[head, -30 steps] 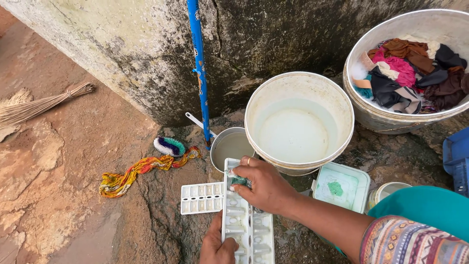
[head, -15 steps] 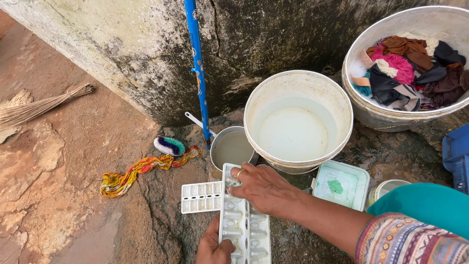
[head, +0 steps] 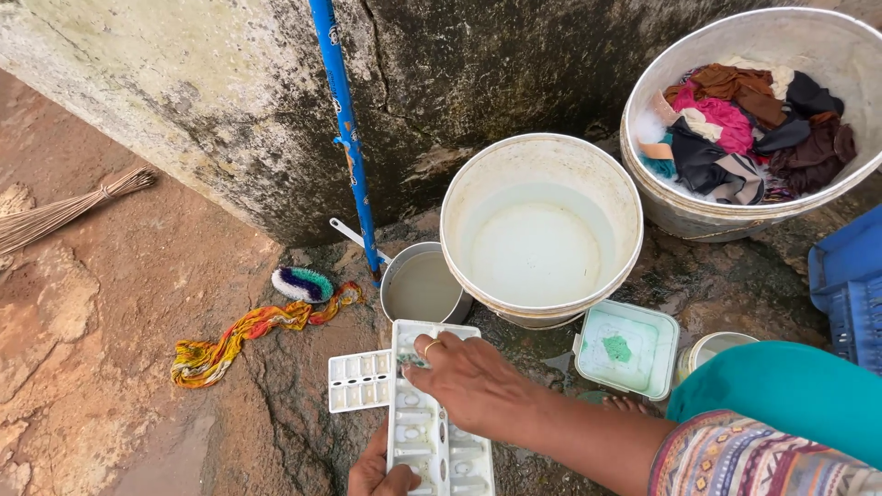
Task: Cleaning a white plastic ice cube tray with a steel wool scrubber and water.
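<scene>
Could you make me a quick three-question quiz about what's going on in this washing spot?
1. True or false: the right hand rests on the ice tray.
2. Which holds clothes: A) the bucket B) the tub C) the pot?
3. What lies between the brush and the pot?

Key: 1 true. 2 B. 3 One end of a twisted colourful cloth. The left hand grips the tray's near end.
</scene>
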